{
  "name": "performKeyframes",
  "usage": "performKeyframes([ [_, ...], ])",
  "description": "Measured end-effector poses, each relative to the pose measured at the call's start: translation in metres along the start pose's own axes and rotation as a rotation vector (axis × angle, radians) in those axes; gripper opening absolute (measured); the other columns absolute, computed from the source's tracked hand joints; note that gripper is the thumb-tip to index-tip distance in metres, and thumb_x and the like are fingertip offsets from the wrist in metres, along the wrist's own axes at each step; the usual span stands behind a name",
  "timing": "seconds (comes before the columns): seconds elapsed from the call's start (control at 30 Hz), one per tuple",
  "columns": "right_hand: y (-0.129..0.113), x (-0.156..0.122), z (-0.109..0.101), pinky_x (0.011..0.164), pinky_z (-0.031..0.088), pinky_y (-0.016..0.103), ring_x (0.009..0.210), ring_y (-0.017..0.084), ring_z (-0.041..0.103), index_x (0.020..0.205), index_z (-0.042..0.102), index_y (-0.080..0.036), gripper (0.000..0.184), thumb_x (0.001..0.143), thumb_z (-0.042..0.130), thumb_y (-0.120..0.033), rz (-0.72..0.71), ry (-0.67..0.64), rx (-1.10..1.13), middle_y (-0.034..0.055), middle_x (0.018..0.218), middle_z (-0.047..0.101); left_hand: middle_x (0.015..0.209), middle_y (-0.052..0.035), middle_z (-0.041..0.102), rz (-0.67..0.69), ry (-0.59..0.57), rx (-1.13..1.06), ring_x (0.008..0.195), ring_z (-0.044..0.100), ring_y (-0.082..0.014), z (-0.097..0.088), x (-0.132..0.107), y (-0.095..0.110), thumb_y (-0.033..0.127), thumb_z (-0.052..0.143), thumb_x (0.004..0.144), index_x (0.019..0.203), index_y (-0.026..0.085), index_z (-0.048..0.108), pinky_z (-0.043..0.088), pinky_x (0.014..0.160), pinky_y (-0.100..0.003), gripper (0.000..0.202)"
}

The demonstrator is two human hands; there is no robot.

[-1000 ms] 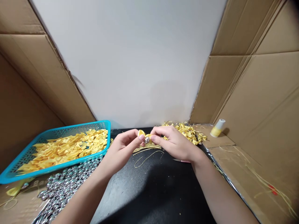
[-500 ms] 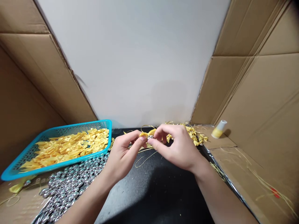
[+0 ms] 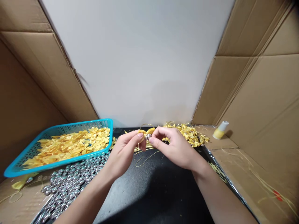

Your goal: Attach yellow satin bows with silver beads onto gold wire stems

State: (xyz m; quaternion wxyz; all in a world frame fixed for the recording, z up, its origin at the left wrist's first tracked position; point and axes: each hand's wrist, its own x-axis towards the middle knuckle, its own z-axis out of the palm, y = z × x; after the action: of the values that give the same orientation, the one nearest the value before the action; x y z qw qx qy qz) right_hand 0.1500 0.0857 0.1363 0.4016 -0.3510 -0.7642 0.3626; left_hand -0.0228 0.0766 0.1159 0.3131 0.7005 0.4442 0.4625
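Observation:
Over the far part of the black work surface, my left hand pinches a yellow ribbon bow by its left side. At the bow's middle sits a small shiny silver ball. My right hand is closed, thumb and fingertips meeting at the ball's right side. A loop of thin gold cord arches up behind the bow. Whether the ball is fastened to the bow or cord cannot be made out. Gold cords lie beneath and behind both hands.
At left a blue basket holds many yellow bows, with a heap of silver balls beside it. Gold bows with cords pile up at the back right. A pale-and-yellow cone spool stands on cardboard. Cardboard walls flank both sides.
My right fingertips have drawn slightly back, showing more of the silver ball and the bow's right wing. My left hand keeps hold of the bow. The view has shifted slightly.

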Motion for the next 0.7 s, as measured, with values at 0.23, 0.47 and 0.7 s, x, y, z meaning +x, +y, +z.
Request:
performKeyframes([
  [0.23, -0.0042, -0.0048, 0.0029, 0.063, 0.043, 0.024, 0.067, 0.01, 0.057, 0.074, 0.062, -0.018, 0.016, 0.084, 0.063, -0.03, -0.038, 0.081, -0.084, -0.0024, 0.072, 0.064, 0.064, 0.0013, 0.051, 0.003, -0.094, -0.075, 0.067, 0.049, -0.0135, -0.0001, -0.0016, 0.0017, 0.033, 0.04, 0.094, 0.061, 0.018, 0.05, 0.038, 0.068, -0.024, 0.038],
  [0.47, -0.0025, -0.004, 0.0035, 0.061, 0.043, 0.022, 0.066, 0.009, 0.056, 0.074, 0.059, -0.018, 0.012, 0.083, 0.063, -0.025, -0.035, 0.079, -0.061, -0.0033, 0.07, 0.061, 0.062, 0.0026, 0.045, 0.032, -0.042, -0.002, 0.063, 0.043, -0.0128, -0.0016, -0.0027, 0.003, 0.034, 0.037, 0.095, 0.061, 0.019, 0.045, 0.035, 0.064, -0.025, 0.039],
  [0.7, -0.0063, -0.0061, 0.0009, 0.064, 0.044, 0.024, 0.067, 0.01, 0.056, 0.073, 0.061, -0.018, 0.012, 0.083, 0.063, -0.025, -0.042, 0.033, -0.117, -0.0026, 0.071, 0.062, 0.063, 0.0021, 0.046, 0.026, -0.029, -0.004, 0.064, 0.044, -0.0131, -0.0006, -0.0045, 0.0046, 0.033, 0.038, 0.095, 0.061, 0.019, 0.045, 0.035, 0.064, -0.025, 0.038],
])
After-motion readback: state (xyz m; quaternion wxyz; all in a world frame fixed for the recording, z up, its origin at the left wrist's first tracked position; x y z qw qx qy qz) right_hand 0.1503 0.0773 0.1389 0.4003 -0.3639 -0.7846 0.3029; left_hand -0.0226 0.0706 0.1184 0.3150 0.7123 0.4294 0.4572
